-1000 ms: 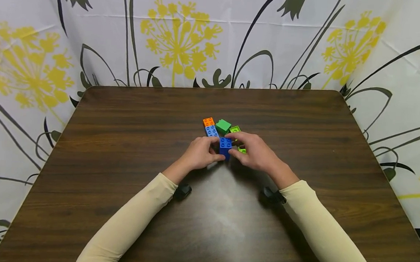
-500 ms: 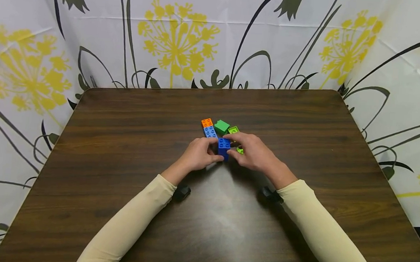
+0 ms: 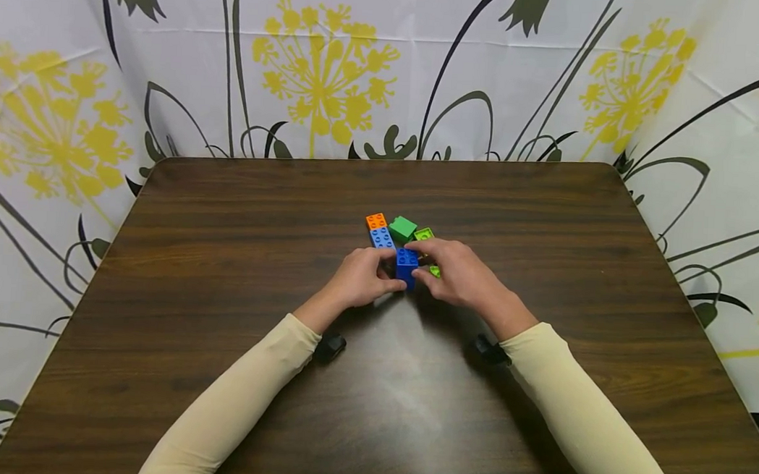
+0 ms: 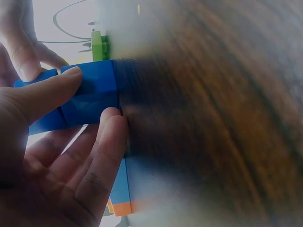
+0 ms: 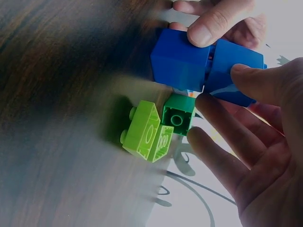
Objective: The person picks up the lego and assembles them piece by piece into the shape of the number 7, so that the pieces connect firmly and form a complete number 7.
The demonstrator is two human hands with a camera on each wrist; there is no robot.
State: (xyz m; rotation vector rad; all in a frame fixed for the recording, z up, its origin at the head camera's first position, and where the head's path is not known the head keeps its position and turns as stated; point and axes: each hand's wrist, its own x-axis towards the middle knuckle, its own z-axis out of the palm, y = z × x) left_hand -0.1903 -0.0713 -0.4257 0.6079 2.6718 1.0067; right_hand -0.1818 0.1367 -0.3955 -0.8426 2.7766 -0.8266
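Note:
Two blue toy bricks stand one above the other near the middle of the table. My left hand (image 3: 360,276) pinches the lower blue brick (image 5: 177,61) between thumb and fingers, close to the tabletop. My right hand (image 3: 458,274) grips the upper blue brick (image 3: 407,258), thumb on its near side and fingers behind. In the right wrist view a narrow gap shows between the two bricks, and the upper one sits slightly tilted. The left wrist view shows the left thumb lying across the lower brick's side.
Behind the left hand lie a light blue brick (image 3: 382,238) and an orange brick (image 3: 377,221) in line. A green brick (image 3: 402,228) lies behind the blue pair, its hollow underside facing the right wrist camera. Lime green bricks (image 5: 142,130) lie beside the right hand.

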